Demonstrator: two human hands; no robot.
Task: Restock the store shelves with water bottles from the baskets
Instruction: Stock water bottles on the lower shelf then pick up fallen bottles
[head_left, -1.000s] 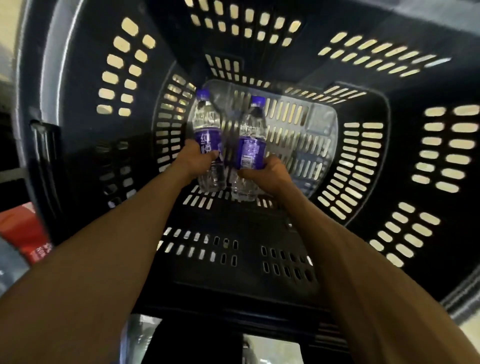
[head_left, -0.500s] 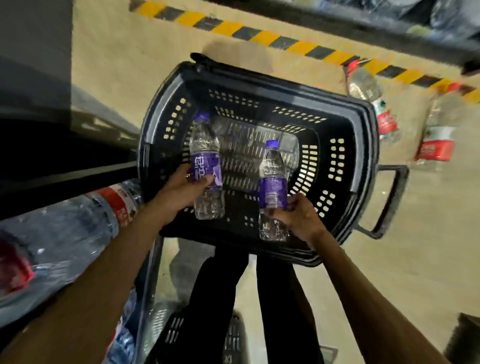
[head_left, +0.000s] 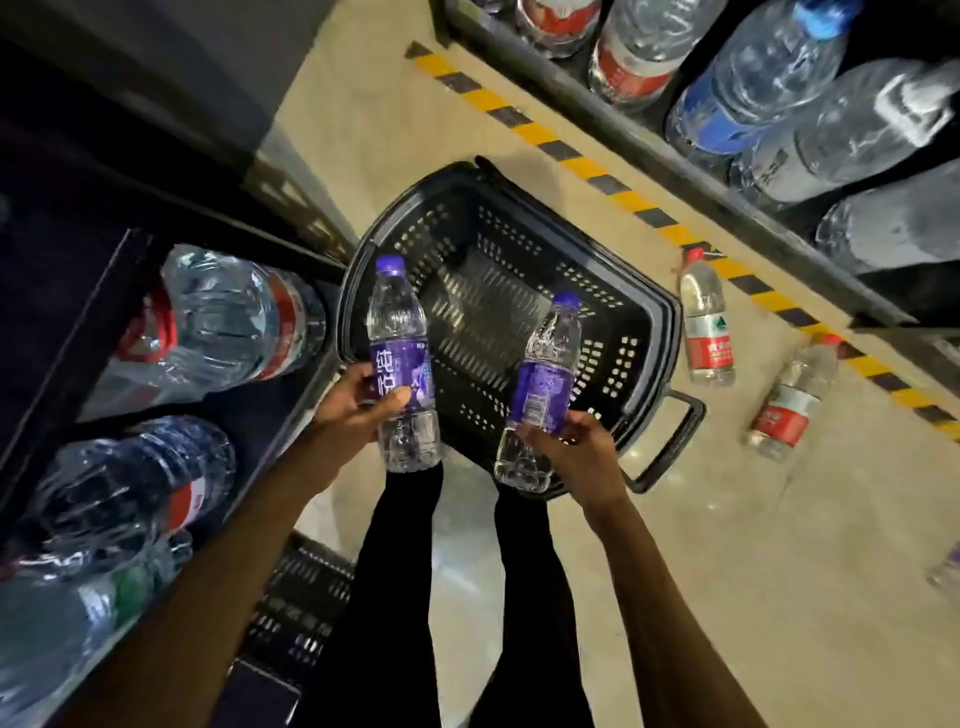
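Up they come: a moment ago both bottles sat low inside the basket (head_left: 652, 322), and now I've raised them above its rim while the view has pulled back to take in the aisle. My left hand (head_left: 358, 410) wraps the left bottle (head_left: 400, 358) at its purple label, thumb across the front, cap pointing away from me. My right hand (head_left: 576, 447) pinches the right bottle (head_left: 545, 384) low on its label, and that one leans to the right. The two bottles are apart, not touching, both over the near edge of the basket, which sits on the floor (head_left: 779, 571). So the pick looks done and the carry is on. The left shelf (head_left: 104, 291) is close beside my left arm and holds big bottles (head_left: 218, 317) lying on their sides. The right shelf (head_left: 675, 150) is farther off. I'd judge the next job is finding the row for purple labels, and I can't spot one yet. Two red-labelled bottles (head_left: 706, 332) lie loose on the floor, worth stepping around.
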